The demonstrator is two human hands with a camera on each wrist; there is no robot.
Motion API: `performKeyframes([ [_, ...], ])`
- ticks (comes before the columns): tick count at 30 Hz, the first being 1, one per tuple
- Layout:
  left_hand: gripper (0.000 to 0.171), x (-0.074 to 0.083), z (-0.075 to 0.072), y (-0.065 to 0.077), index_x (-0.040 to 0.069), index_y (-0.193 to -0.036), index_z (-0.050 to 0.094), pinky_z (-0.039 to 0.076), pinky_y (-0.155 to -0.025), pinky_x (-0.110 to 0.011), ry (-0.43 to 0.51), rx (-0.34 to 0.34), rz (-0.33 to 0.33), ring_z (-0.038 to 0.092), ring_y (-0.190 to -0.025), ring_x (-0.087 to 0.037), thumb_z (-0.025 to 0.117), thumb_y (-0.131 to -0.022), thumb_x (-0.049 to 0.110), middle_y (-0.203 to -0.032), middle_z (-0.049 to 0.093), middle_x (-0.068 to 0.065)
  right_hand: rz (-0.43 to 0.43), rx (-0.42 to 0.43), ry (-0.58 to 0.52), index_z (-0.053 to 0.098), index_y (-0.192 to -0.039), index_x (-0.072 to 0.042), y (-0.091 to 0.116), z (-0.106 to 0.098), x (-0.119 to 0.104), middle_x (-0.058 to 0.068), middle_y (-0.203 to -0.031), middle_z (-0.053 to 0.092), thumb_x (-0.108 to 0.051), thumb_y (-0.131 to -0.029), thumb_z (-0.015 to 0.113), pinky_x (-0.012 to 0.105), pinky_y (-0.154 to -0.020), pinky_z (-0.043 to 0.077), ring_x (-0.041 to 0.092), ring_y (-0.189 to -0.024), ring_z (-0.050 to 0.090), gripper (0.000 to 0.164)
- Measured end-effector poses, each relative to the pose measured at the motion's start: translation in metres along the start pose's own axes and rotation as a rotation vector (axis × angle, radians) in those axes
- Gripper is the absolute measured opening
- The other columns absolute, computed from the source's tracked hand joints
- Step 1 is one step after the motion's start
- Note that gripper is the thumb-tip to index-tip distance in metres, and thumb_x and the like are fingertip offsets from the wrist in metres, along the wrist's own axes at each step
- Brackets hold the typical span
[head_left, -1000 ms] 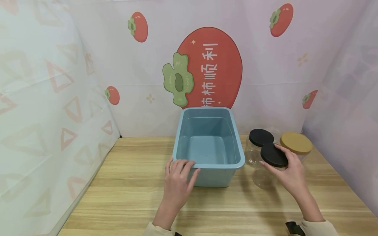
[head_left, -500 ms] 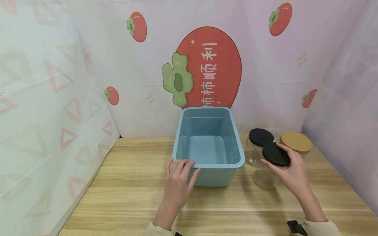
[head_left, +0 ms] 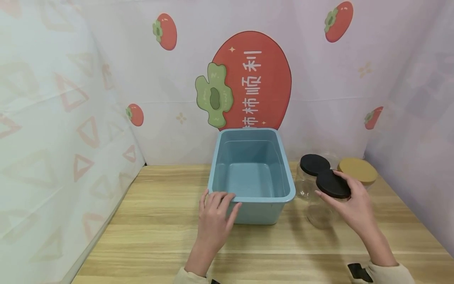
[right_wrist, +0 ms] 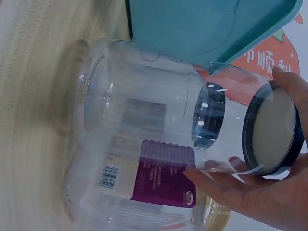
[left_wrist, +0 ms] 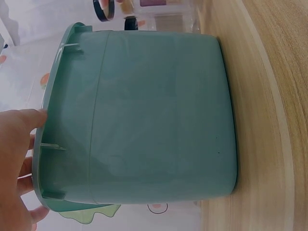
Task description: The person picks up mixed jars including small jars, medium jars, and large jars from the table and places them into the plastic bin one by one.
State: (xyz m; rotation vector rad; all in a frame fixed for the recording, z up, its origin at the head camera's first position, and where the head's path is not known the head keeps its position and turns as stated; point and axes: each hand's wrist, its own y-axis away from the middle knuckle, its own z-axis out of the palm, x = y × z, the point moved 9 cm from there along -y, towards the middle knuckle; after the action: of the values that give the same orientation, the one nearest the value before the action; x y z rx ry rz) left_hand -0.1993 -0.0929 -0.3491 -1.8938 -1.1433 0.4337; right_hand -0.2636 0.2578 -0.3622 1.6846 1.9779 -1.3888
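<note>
My right hand [head_left: 354, 203] grips a clear plastic jar [right_wrist: 144, 82] by its black lid [head_left: 333, 184], thumb on the near side and fingers around the far side. The jar stands nearly upright, its base close over the table. On the left, my left hand [head_left: 213, 217] holds the near rim of a blue plastic bin [head_left: 257, 213], fingers over the edge. The left wrist view shows the thumb [left_wrist: 33, 118] against the rim's outside. The bin's visible inside holds nothing.
Behind the held jar stand another black-lidded jar [head_left: 314, 164] and one with a yellow lid [head_left: 357, 170]. A purple label [right_wrist: 166, 173] shows among the jars. A patterned cloth [head_left: 159, 86] backs the wooden table [head_left: 159, 221].
My right hand and the gripped jar have shifted slightly to the right. The left hand and the bin stay in place.
</note>
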Motion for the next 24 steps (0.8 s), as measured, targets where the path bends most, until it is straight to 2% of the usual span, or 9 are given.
performKeyframes([
  [19, 0.025, -0.002, 0.001, 0.001, 0.008, -0.108, 0.076, 0.048, -0.103, -0.067, 0.017, 0.006, -0.002, 0.064, -0.102, -0.028, 0.084, -0.091, 0.025, -0.103, 0.070, -0.008, -0.011, -0.042, 0.050, 0.054, -0.149, 0.002, -0.007, -0.004, -0.011, 0.037, -0.141, 0.054, -0.021, -0.080, 0.093, 0.069, -0.089, 0.039, 0.055, -0.121, 0.051, 0.082],
  [24, 0.025, -0.002, 0.001, 0.002, 0.007, -0.108, 0.076, 0.048, -0.103, -0.067, 0.016, 0.005, -0.002, 0.064, -0.102, -0.028, 0.082, -0.092, 0.025, -0.103, 0.070, -0.008, -0.015, -0.059, 0.069, 0.055, -0.148, 0.002, -0.009, -0.005, -0.013, 0.036, -0.138, 0.056, -0.023, -0.081, 0.093, 0.064, -0.086, 0.040, 0.052, -0.117, 0.052, 0.081],
])
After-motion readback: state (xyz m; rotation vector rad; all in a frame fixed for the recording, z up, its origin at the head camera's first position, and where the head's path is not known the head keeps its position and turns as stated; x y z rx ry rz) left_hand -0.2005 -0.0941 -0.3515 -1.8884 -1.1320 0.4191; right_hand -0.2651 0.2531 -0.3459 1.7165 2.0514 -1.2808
